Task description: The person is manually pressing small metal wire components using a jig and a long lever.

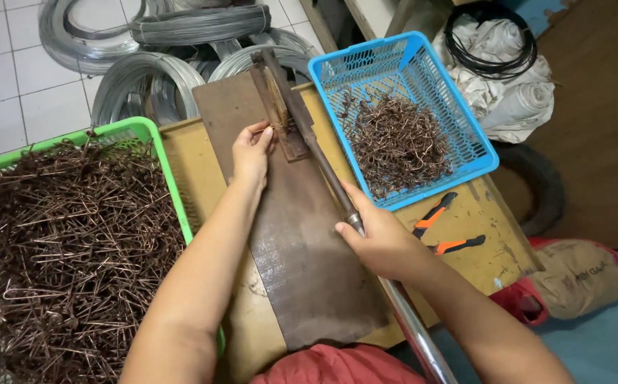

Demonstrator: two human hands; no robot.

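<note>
A yellow worktop (490, 245) carries everything, and a dark board (302, 270) lies along its middle, passing between the two hands. Left of the left hand (251, 151) stands a green basket (154, 146) heaped with bent copper wire pieces (74, 242). Beyond the right hand (384, 242) sits a blue basket (408, 64) holding a smaller pile of curled wire (401, 142). Past the left hand, on the tiled floor, lie grey wire coils (138, 78).

A long metal lever (337, 195) runs slantwise from the jig (277, 107) at the board's far end down through the right hand, which is closed around it in a full grip. The left hand rests at the jig's near edge, fingers bent and pinching a thin wire piece (275, 129) against it; the piece is mostly hidden by the fingertips.

Just right of the right hand, orange-handled pliers (443, 229) lie on the worktop, near the blue basket's corner.
</note>
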